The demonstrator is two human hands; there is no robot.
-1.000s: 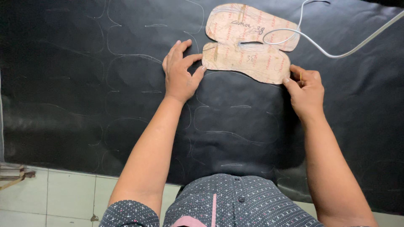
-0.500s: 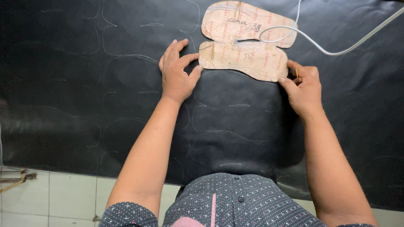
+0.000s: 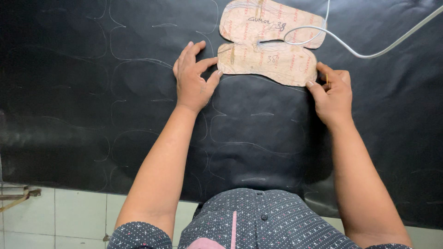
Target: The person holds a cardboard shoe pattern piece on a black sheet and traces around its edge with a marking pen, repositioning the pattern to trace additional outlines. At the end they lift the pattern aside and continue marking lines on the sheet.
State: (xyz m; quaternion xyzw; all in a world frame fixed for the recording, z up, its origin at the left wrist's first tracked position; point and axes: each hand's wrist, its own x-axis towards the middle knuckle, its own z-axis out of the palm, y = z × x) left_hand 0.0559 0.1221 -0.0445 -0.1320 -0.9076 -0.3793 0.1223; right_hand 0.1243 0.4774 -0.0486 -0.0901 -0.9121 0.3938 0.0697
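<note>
Hands are flanking a tan cardboard pattern [image 3: 270,44] lying crosswise on black sheet material [image 3: 69,115]: left hand [image 3: 194,78] is spreading fingers on its left end, right hand [image 3: 332,92] is pinching a thin marker at its right edge.

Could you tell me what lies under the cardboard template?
The template lies flat on a black sheet marked with traced outlines; a white cable crosses its top right. Any outlines directly beneath it are covered.
</note>
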